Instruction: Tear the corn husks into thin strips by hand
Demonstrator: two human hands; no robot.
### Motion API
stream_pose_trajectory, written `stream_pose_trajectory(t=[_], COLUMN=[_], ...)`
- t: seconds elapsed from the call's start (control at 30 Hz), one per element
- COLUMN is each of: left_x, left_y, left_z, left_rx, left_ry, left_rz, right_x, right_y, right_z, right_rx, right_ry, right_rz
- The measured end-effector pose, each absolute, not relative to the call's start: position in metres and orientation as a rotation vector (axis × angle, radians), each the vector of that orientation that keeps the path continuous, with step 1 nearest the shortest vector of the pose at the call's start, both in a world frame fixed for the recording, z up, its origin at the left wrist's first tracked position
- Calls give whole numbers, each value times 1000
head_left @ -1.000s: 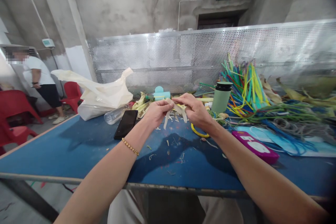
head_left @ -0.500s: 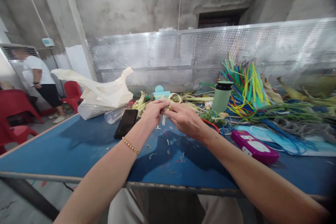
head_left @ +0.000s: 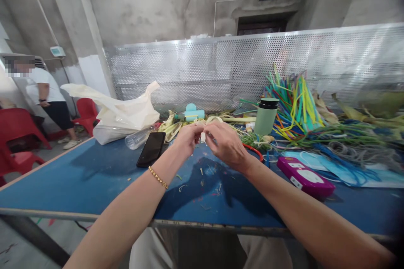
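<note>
Over the middle of the blue table (head_left: 107,185), my two hands meet around a narrow pale strip (head_left: 203,137), which looks like plant husk. My left hand (head_left: 187,138) is closed in a pinch on it, with a gold bead bracelet on that wrist. From the other side my right hand (head_left: 226,143) grips the same strip, its fingers bent and the back of the hand toward me. Most of the strip is hidden by the fingers; a short end shows between the hands. Pale husk scraps (head_left: 170,127) lie just beyond my left hand.
A black phone (head_left: 151,149), clear bottle (head_left: 136,139) and white bag (head_left: 126,111) sit to the left. On the right are a green cup (head_left: 266,118), purple box (head_left: 305,177), colourful strips (head_left: 303,105) and cords. A person (head_left: 50,92) stands near red chairs (head_left: 19,138).
My right hand has turned and its knuckles have risen. The strip's hanging end shows shorter and further right, and the pale loop beyond the hands is now mostly covered.
</note>
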State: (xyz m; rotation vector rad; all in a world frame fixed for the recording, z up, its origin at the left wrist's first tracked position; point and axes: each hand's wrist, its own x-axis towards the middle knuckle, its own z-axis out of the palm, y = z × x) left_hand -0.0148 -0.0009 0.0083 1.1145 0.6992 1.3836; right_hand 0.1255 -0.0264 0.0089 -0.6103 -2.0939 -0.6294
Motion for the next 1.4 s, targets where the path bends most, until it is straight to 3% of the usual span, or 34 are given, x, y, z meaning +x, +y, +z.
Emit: stream_pose_trajectory(t=[0.37, 0.83, 1.4], left_x=[-16, -15, -19], left_y=[-4, -9, -3], left_z=[11, 13, 12], left_rx=[1232, 1299, 1341], left_ry=[672, 670, 689], left_rz=[1351, 1386, 1426], right_x=[120, 129, 132], right_y=[-19, -1, -2], right_z=[11, 7, 10], right_rx=[-774, -876, -905], right_ry=[-1565, -1495, -1532], right_rz=[406, 151, 131])
